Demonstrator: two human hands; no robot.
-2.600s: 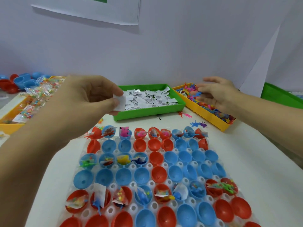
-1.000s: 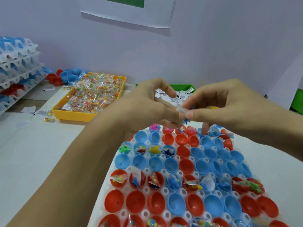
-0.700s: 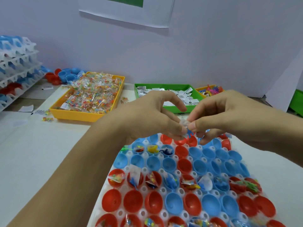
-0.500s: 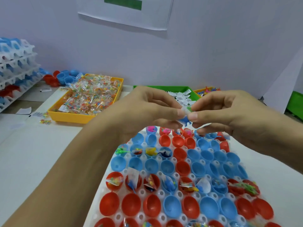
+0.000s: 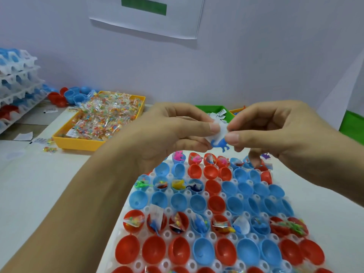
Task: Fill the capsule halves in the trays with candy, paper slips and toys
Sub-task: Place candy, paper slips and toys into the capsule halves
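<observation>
Hands meet at centre frame, above the far end of the capsule tray (image 5: 126, 236). The left hand (image 5: 169, 133) pinches a white paper slip (image 5: 219, 133) between thumb and forefinger. The right hand (image 5: 275, 131) pinches the same slip from the other side, with a small blue dinosaur toy (image 5: 220, 143) hanging just beneath its thumb tip. Which hand bears the toy's weight cannot be told.

The toy's long axis lies roughly left to right in the frame. The open capsule halves lie directly below and toward the bottom of the frame. The nearest unfilled row, beginning with an empty blue half (image 5: 178, 170), sits just under the hands; both hands are about equally near it. Judged step: lower slip and toy together into one empty half.

Candy packets fill the yellow bin (image 5: 78, 143) at centre left on the tabletop (image 5: 39, 184). The green bin (image 5: 211, 109) of slips is mostly hidden behind the hands.
</observation>
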